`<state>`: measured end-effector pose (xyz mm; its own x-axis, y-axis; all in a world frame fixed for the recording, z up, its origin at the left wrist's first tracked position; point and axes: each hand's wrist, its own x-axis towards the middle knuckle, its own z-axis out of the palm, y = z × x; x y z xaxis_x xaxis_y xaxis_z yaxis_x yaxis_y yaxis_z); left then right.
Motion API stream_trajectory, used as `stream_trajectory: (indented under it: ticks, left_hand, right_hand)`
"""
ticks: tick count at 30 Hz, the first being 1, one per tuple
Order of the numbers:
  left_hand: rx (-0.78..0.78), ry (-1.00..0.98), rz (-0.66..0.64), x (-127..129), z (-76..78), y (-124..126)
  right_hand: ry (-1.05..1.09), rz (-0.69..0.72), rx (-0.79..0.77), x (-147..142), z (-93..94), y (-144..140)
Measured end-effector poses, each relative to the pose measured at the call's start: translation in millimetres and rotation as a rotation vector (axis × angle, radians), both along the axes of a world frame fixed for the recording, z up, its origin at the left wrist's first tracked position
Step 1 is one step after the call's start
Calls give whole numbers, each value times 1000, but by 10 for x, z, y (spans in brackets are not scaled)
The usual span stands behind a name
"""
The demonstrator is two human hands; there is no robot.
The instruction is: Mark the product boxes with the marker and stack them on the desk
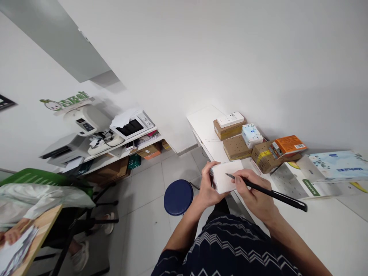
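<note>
My left hand [206, 188] is closed round a small white tissue pack [225, 178], fingers along its left side and underneath. The pack is held up in front of my body near the table edge, its plain white face turned up. In my right hand [255, 195] is a black pen [273, 194], gripped near its point. The tip is over the middle of the white face; whether it touches cannot be seen. No writing can be made out on that face.
On the white table [319, 230] are several cardboard boxes [237, 147], another tissue pack [252, 135], an orange box [289, 145] and a large tissue packet [339, 165]. A blue stool [178, 197] stands below. At left, a person's hand [13, 234] rests by papers; behind are a microwave [132, 124] and printer [67, 149].
</note>
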<state>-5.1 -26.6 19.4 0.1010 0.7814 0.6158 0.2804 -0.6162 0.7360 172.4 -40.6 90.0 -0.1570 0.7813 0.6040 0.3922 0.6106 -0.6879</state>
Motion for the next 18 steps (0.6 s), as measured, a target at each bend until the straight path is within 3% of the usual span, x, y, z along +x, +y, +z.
stream_trajectory:
  ticks: [9,18]
  left_hand:
    - [-7,-20,16,-7,-59,-6]
    - [-5,-32,2,-13,-68,-1]
  right_hand:
    - [-38,0,70,-38,52,0]
    - [-25,8,33,-40,53,10]
